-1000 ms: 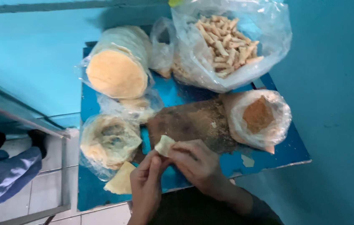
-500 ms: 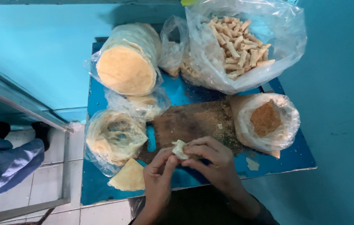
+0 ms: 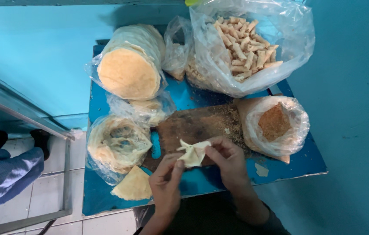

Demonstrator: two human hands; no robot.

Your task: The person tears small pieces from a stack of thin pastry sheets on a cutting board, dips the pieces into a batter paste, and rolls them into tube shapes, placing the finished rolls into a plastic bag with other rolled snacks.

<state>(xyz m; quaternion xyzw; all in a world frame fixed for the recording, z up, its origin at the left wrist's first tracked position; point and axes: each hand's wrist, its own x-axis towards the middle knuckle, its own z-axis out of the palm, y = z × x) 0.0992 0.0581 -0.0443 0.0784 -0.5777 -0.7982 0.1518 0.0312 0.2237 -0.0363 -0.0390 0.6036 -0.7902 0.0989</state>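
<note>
My left hand (image 3: 166, 179) and my right hand (image 3: 229, 161) together pinch a small pale pastry wrapper (image 3: 192, 152), folded and crumpled, just above the near end of a brown wooden board (image 3: 197, 124). The board lies on a blue table (image 3: 202, 180) and is dusted with crumbs. A flat triangular wrapper piece (image 3: 134, 185) lies on the table left of my left hand.
A bag with a round stack of wrappers (image 3: 128, 72) and another bag of wrappers (image 3: 117, 143) sit at the left. A large clear bag of rolled sticks (image 3: 247, 48) is at the back, a bag of brown filling (image 3: 275, 124) at the right. Another person's legs (image 3: 6, 163) show at the far left.
The wrapper has been folded further between my fingers. Both hands stay at the board's near end; the camera view has shifted slightly.
</note>
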